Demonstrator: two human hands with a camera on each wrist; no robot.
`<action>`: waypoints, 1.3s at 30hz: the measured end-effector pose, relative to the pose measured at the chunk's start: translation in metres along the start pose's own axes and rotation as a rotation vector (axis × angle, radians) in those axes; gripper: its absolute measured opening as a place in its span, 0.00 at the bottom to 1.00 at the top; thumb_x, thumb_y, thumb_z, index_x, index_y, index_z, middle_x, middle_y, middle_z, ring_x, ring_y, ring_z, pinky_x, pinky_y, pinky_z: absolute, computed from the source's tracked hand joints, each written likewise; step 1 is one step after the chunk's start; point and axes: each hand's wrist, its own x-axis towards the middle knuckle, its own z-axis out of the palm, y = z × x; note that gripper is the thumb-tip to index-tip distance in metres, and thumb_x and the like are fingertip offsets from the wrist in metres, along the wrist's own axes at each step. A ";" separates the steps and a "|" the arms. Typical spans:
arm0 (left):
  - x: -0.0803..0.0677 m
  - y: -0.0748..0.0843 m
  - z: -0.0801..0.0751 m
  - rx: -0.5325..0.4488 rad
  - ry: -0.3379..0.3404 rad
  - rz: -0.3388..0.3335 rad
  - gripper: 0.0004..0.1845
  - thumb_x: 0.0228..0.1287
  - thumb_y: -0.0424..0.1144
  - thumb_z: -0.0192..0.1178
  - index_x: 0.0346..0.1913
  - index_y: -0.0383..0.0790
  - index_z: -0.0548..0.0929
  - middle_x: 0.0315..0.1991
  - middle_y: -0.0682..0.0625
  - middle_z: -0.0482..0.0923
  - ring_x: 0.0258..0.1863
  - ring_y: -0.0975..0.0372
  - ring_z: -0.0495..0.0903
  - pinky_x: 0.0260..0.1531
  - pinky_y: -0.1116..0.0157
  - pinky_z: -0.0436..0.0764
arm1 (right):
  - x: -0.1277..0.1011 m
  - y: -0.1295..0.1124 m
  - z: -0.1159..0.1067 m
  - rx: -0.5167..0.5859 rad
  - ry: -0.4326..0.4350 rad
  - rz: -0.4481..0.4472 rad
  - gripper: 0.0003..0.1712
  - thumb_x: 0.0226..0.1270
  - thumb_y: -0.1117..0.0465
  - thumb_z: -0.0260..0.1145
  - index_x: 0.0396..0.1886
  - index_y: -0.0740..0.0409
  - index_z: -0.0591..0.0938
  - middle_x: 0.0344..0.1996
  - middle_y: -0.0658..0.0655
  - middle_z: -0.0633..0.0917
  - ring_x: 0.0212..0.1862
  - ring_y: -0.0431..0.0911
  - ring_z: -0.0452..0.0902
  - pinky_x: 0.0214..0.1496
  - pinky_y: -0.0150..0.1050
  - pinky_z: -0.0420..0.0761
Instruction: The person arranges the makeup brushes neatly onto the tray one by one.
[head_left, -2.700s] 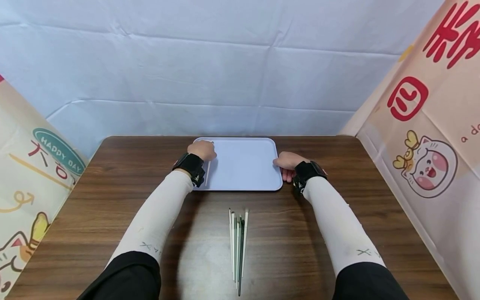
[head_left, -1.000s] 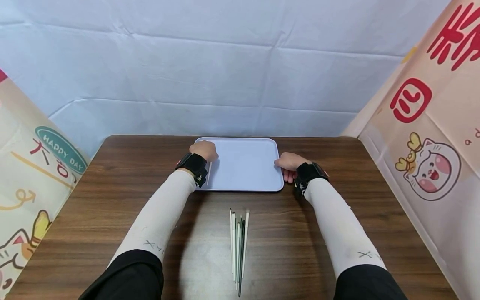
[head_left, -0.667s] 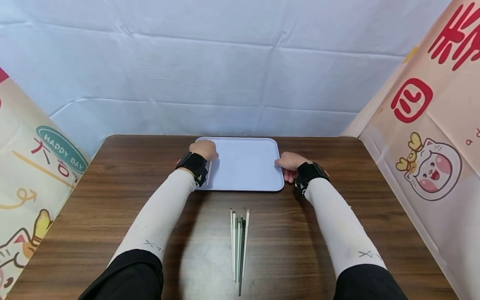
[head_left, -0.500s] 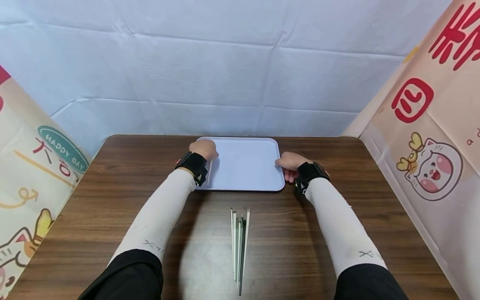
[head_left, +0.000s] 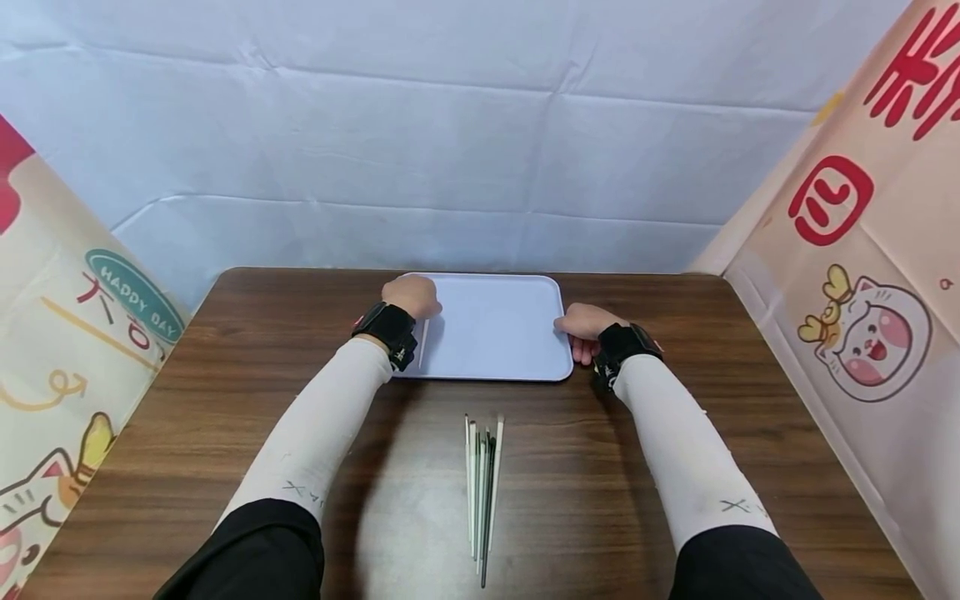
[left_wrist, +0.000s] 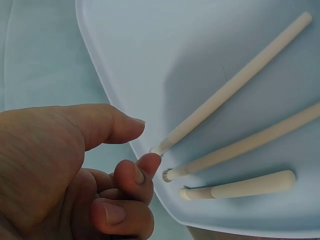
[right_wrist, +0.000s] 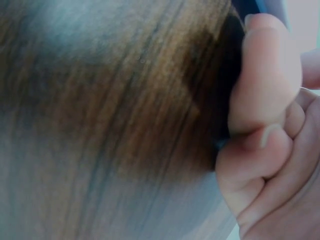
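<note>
A white rectangular tray lies near the table's far edge. Over its left end is my left hand; the left wrist view shows its fingers loosely curled and the thumb apart from them. Beside the index fingertip is the end of a pale, slender stick resembling a paintbrush. Two more such sticks lie below it in the tray, a long one and a shorter-looking one. My right hand grips the tray's right edge, thumb at the rim and other fingers curled beside it.
Between the forearms, a loose bundle of thin white and dark green sticks lies on the brown wooden table. A white cloth hangs behind the table. Printed sheets flank it on both sides.
The head view has drifted slightly, shifting the whole scene a little. A small dark tip seen past the left hand in the oldest frame no longer shows. Both hands stay at the tray's ends.
</note>
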 end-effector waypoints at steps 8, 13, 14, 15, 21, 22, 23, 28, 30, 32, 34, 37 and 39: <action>-0.008 0.003 -0.001 0.005 0.020 0.017 0.15 0.72 0.45 0.53 0.40 0.39 0.87 0.46 0.43 0.85 0.42 0.54 0.80 0.46 0.51 0.80 | 0.000 -0.001 0.000 -0.003 0.006 0.009 0.29 0.75 0.57 0.44 0.14 0.61 0.79 0.09 0.52 0.79 0.10 0.41 0.76 0.16 0.33 0.73; -0.011 0.003 -0.001 0.010 0.018 0.017 0.16 0.72 0.46 0.53 0.38 0.39 0.87 0.44 0.44 0.85 0.41 0.53 0.80 0.44 0.51 0.80 | 0.001 -0.002 0.000 -0.006 0.006 0.011 0.30 0.75 0.57 0.45 0.14 0.61 0.79 0.09 0.52 0.79 0.10 0.41 0.76 0.16 0.33 0.73; -0.011 0.003 -0.001 0.012 0.020 0.017 0.16 0.72 0.46 0.54 0.38 0.39 0.87 0.44 0.44 0.85 0.41 0.53 0.79 0.44 0.51 0.80 | 0.001 -0.002 0.000 -0.007 0.007 0.010 0.30 0.74 0.57 0.45 0.14 0.61 0.79 0.09 0.52 0.79 0.10 0.41 0.76 0.16 0.33 0.73; -0.012 0.003 -0.001 0.013 0.021 0.018 0.16 0.72 0.46 0.54 0.38 0.39 0.87 0.43 0.44 0.85 0.41 0.53 0.79 0.43 0.51 0.80 | 0.001 -0.002 0.000 -0.007 0.009 0.009 0.29 0.74 0.57 0.45 0.14 0.61 0.79 0.09 0.52 0.79 0.10 0.41 0.76 0.16 0.33 0.73; -0.015 0.005 0.000 0.014 0.005 0.021 0.17 0.72 0.47 0.54 0.42 0.39 0.86 0.43 0.43 0.84 0.41 0.53 0.78 0.44 0.51 0.79 | 0.001 -0.002 0.001 -0.005 0.012 0.006 0.30 0.75 0.57 0.45 0.14 0.61 0.79 0.09 0.52 0.79 0.10 0.41 0.76 0.16 0.33 0.73; -0.016 0.005 0.000 0.014 0.004 0.022 0.17 0.72 0.47 0.54 0.43 0.39 0.86 0.44 0.43 0.84 0.41 0.52 0.78 0.44 0.51 0.79 | 0.001 -0.002 0.000 -0.007 0.011 0.002 0.30 0.74 0.57 0.45 0.14 0.61 0.79 0.09 0.52 0.79 0.10 0.41 0.76 0.16 0.33 0.73; -0.016 0.005 0.001 0.015 0.004 0.023 0.17 0.72 0.47 0.54 0.44 0.39 0.86 0.45 0.43 0.84 0.42 0.52 0.78 0.45 0.51 0.79 | 0.001 -0.001 0.000 -0.007 0.012 0.001 0.30 0.74 0.57 0.45 0.14 0.61 0.79 0.09 0.52 0.79 0.10 0.41 0.76 0.16 0.33 0.73; -0.019 0.004 0.004 0.029 0.006 0.032 0.17 0.73 0.48 0.54 0.46 0.39 0.86 0.46 0.43 0.84 0.41 0.51 0.81 0.43 0.51 0.80 | 0.003 -0.001 0.000 -0.008 0.008 0.004 0.29 0.74 0.57 0.45 0.14 0.62 0.79 0.08 0.52 0.80 0.10 0.41 0.76 0.16 0.33 0.73; -0.019 0.004 0.005 0.035 0.006 0.032 0.18 0.72 0.48 0.54 0.50 0.39 0.85 0.47 0.42 0.84 0.42 0.51 0.81 0.43 0.50 0.81 | 0.004 0.000 0.000 -0.006 0.007 0.011 0.29 0.74 0.57 0.45 0.14 0.62 0.79 0.09 0.52 0.80 0.10 0.41 0.77 0.16 0.33 0.73; -0.019 0.004 0.006 0.041 0.004 0.035 0.21 0.72 0.48 0.54 0.58 0.38 0.83 0.50 0.41 0.83 0.43 0.50 0.81 0.42 0.50 0.81 | 0.005 0.000 0.000 -0.006 0.005 0.013 0.29 0.74 0.57 0.45 0.14 0.62 0.79 0.09 0.53 0.80 0.11 0.41 0.77 0.16 0.33 0.73; -0.021 0.005 0.006 0.051 0.005 0.039 0.25 0.73 0.49 0.53 0.65 0.38 0.78 0.52 0.40 0.83 0.43 0.50 0.81 0.42 0.50 0.81 | 0.004 0.001 0.000 -0.005 0.005 0.011 0.29 0.74 0.57 0.45 0.14 0.62 0.79 0.09 0.52 0.80 0.11 0.41 0.77 0.16 0.33 0.73; -0.026 0.007 0.006 0.064 0.007 0.048 0.26 0.73 0.49 0.53 0.67 0.38 0.77 0.54 0.40 0.81 0.44 0.50 0.81 0.43 0.50 0.81 | 0.004 0.001 0.000 -0.002 0.003 0.006 0.29 0.74 0.57 0.45 0.14 0.62 0.79 0.09 0.52 0.80 0.11 0.41 0.77 0.16 0.33 0.73; -0.031 0.009 0.007 0.065 0.013 0.054 0.23 0.74 0.49 0.54 0.61 0.38 0.81 0.54 0.40 0.82 0.43 0.50 0.81 0.43 0.50 0.82 | 0.003 0.001 0.000 0.001 0.003 0.005 0.29 0.74 0.57 0.45 0.14 0.62 0.79 0.09 0.52 0.80 0.11 0.41 0.76 0.16 0.33 0.73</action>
